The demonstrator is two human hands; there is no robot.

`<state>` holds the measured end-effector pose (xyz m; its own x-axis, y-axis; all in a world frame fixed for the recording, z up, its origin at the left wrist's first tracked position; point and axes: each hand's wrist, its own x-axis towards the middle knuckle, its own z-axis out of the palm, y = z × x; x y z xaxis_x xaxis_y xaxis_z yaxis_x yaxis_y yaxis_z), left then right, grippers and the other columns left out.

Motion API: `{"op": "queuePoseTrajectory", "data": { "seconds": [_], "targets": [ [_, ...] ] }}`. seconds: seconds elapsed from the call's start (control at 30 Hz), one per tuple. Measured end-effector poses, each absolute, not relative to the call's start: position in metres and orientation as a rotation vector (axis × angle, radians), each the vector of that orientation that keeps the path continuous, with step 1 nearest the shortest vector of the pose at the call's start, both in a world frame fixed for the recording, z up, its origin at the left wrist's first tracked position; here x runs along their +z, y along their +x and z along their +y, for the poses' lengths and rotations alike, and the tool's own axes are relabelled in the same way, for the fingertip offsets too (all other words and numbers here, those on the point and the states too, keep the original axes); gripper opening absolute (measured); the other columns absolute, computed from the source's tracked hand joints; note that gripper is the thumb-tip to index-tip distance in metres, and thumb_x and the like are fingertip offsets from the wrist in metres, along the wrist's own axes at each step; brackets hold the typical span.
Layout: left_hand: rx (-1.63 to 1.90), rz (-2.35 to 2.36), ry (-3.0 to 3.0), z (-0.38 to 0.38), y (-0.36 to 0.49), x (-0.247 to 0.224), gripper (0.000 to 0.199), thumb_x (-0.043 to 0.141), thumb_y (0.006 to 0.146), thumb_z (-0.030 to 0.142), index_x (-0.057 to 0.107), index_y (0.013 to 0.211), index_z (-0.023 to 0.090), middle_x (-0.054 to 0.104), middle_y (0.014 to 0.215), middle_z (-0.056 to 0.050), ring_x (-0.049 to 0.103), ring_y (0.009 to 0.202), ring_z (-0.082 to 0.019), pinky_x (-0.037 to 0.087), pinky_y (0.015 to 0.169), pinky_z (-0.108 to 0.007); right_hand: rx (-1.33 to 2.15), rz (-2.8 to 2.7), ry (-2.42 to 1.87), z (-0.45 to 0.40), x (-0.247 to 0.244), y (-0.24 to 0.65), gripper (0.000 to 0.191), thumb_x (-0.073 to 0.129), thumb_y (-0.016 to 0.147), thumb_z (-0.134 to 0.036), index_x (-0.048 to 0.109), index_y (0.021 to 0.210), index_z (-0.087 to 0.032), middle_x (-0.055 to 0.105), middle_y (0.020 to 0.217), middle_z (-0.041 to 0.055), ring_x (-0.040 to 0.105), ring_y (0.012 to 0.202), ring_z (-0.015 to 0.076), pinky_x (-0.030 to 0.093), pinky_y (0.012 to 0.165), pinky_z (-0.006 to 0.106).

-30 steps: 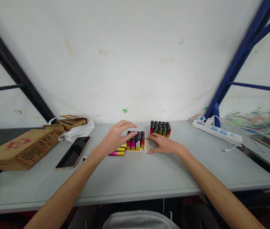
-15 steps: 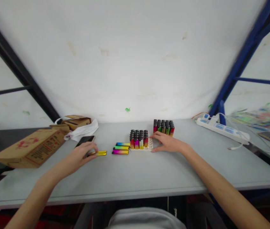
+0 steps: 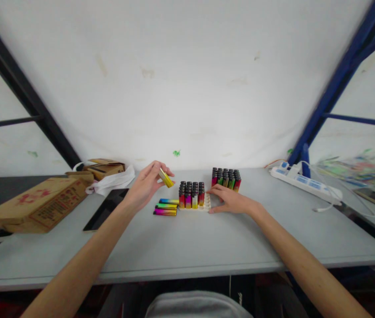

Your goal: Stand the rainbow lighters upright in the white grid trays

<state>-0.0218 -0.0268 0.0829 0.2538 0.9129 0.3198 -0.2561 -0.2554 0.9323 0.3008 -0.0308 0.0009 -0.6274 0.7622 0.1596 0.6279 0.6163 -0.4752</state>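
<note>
Tilted in the fingers of my left hand (image 3: 149,183) is a yellow lighter (image 3: 165,178), held above the table left of the white lighter tray (image 3: 204,208). Several black-topped lighters (image 3: 192,194) stand upright in that tray, and the holes along its right side hold none. My right hand (image 3: 229,199) grips the tray's right end, thumb at the near corner and fingers at the far one. Three colourful lighters (image 3: 166,206) lie flat on the table, just left of the tray. Behind my right hand stands a second block of upright lighters (image 3: 226,179).
A dark phone or tablet (image 3: 106,210) lies beneath my left forearm. Farther left are a cardboard box (image 3: 38,203), a smaller opened box (image 3: 104,170) and a white cloth or bag (image 3: 114,181). A white power strip (image 3: 307,181) with cables lies at the right.
My left hand has lifted the yellow lighter off the table and carried it right and up, tilting it. The dark phone or tablet is more exposed. My right hand has stayed at the tray.
</note>
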Motion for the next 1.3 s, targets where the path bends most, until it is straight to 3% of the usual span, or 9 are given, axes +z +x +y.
{"op": "queuePoseTrajectory", "data": {
  "seconds": [0.1,0.2,0.3,0.43,0.57,0.67,0.93,1.17,1.3],
  "targets": [
    [1.005,0.567,1.442,-0.029,-0.004,0.075,0.041,0.057,0.097,0.061,0.052,0.094,0.02,0.065,0.077,0.0,0.069,0.066,-0.018,0.061,0.066,-0.037,0.527,-2.499,-1.111,-0.03,0.0,0.301,0.078,0.073,0.085,-0.065,0.057,0.145,-0.017,0.057,0.127,0.0141,0.061,0.113,0.0297,0.052,0.102,0.045],
    [0.938,0.598,1.431,-0.034,0.004,0.065,0.044,0.05,0.097,0.067,0.045,0.093,0.023,0.061,0.07,0.004,0.066,0.052,-0.017,0.058,0.051,-0.033,0.526,-2.508,-1.11,-0.03,-0.001,0.301,0.079,0.072,0.085,-0.066,0.056,0.145,-0.017,0.057,0.128,0.014,0.062,0.112,0.0294,0.053,0.102,0.045],
    [1.015,0.64,1.416,-0.038,0.005,0.058,0.045,0.052,0.096,0.068,0.043,0.091,0.024,0.054,0.067,0.007,0.06,0.047,-0.014,0.055,0.046,-0.028,0.536,-2.513,-1.115,-0.029,-0.001,0.302,0.079,0.072,0.086,-0.066,0.055,0.146,-0.017,0.056,0.128,0.0143,0.061,0.115,0.0302,0.053,0.102,0.044],
    [1.067,0.671,1.376,-0.038,0.003,0.054,0.048,0.059,0.092,0.068,0.046,0.087,0.022,0.045,0.064,0.008,0.038,0.042,-0.005,0.032,0.039,-0.013,0.548,-2.517,-1.129,-0.03,0.0,0.302,0.079,0.072,0.086,-0.065,0.055,0.146,-0.017,0.056,0.129,0.0144,0.061,0.114,0.03,0.052,0.102,0.044],
    [0.949,0.741,1.28,-0.039,0.006,0.048,0.058,0.049,0.092,0.075,0.044,0.072,0.02,0.029,0.053,0.009,0.021,0.041,-0.005,0.019,0.038,-0.013,0.555,-2.516,-1.142,-0.031,0.002,0.302,0.079,0.073,0.086,-0.064,0.055,0.145,-0.016,0.056,0.13,0.0148,0.062,0.112,0.0297,0.052,0.102,0.044],
    [0.926,0.795,1.256,-0.041,0.01,0.043,0.054,0.048,0.092,0.066,0.037,0.062,0.022,0.019,0.049,0.01,0.01,0.041,-0.005,0.011,0.037,-0.014,0.542,-2.517,-1.151,-0.033,0.004,0.301,0.078,0.073,0.085,-0.064,0.056,0.145,-0.016,0.056,0.131,0.0147,0.061,0.113,0.0299,0.051,0.104,0.044],
    [1.138,0.946,1.268,-0.052,0.014,0.046,0.02,0.048,0.087,0.045,0.041,0.082,0.026,0.023,0.045,0.012,0.012,0.038,-0.008,0.013,0.036,-0.013,0.522,-2.529,-1.142,-0.033,0.006,0.3,0.077,0.073,0.086,-0.063,0.057,0.144,-0.016,0.057,0.131,0.0148,0.06,0.117,0.0302,0.049,0.107,0.045],
    [1.099,0.911,1.147,-0.048,0.012,0.051,0.03,0.049,0.088,0.054,0.037,0.081,0.026,0.022,0.046,0.012,0.011,0.037,-0.008,0.009,0.037,-0.015,0.539,-2.503,-1.145,-0.033,0.003,0.301,0.076,0.074,0.085,-0.063,0.058,0.144,-0.017,0.058,0.128,0.0141,0.062,0.112,0.0296,0.051,0.103,0.044],
    [1.148,0.775,1.231,-0.043,0.01,0.054,0.037,0.053,0.089,0.061,0.041,0.087,0.026,0.035,0.05,0.011,0.021,0.036,-0.008,0.015,0.035,-0.016,0.541,-2.506,-1.125,-0.031,0.002,0.301,0.076,0.074,0.085,-0.063,0.057,0.144,-0.018,0.057,0.13,0.0141,0.062,0.111,0.0291,0.051,0.103,0.045]
  ]
}}
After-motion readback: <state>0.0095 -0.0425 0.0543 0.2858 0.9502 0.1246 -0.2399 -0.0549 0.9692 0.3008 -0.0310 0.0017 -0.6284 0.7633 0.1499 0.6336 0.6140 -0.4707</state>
